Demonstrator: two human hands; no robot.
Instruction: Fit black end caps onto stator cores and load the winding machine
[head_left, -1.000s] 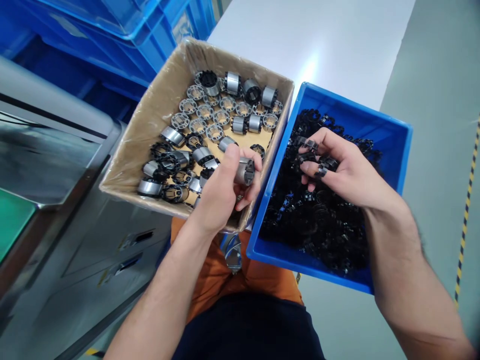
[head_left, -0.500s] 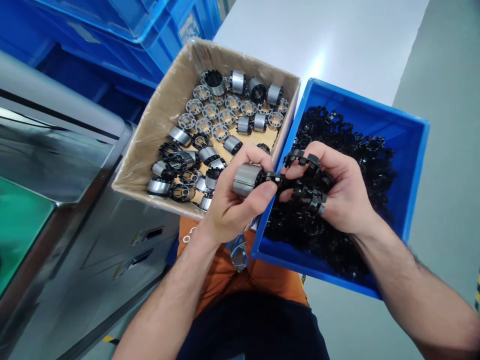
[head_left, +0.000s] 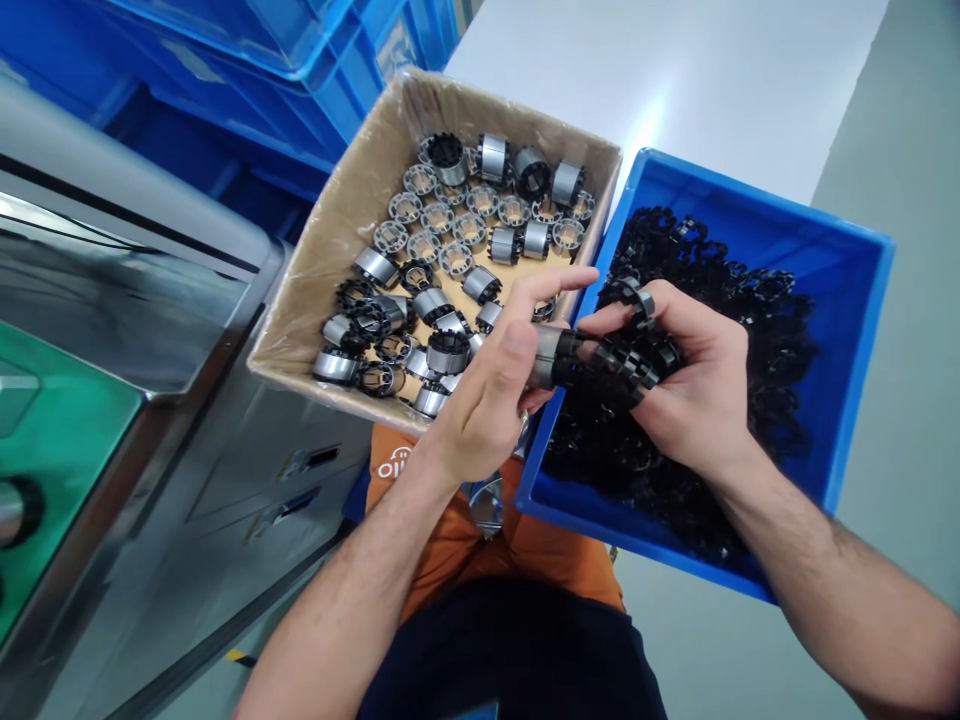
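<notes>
My left hand (head_left: 487, 395) has its lower fingers around a silvery stator core (head_left: 546, 358), with its index finger stretched out and its thumb raised. At the core's right end sits a black plastic part, close against my right hand's fingers. My right hand (head_left: 697, 365) is closed around several black toothed plastic rings (head_left: 626, 365), above the blue bin. Whether its fingertips also touch the core, I cannot tell. Below and left of my left hand is a plastic-lined cardboard box (head_left: 300, 300) with bare cores (head_left: 469, 229) and cores with black ends (head_left: 448, 352).
The blue bin (head_left: 862, 330) on the right holds a heap of black rings (head_left: 772, 330). Stacked blue crates (head_left: 360, 110) stand at the upper left. A grey metal machine (head_left: 285, 450) with a green panel (head_left: 75, 410) is on the left. A white table (head_left: 675, 60) lies behind.
My left index finger has straightened and its thumb has lifted off the black ring at the core's end. The core has shifted right, close against my right hand. The view has turned slightly.
</notes>
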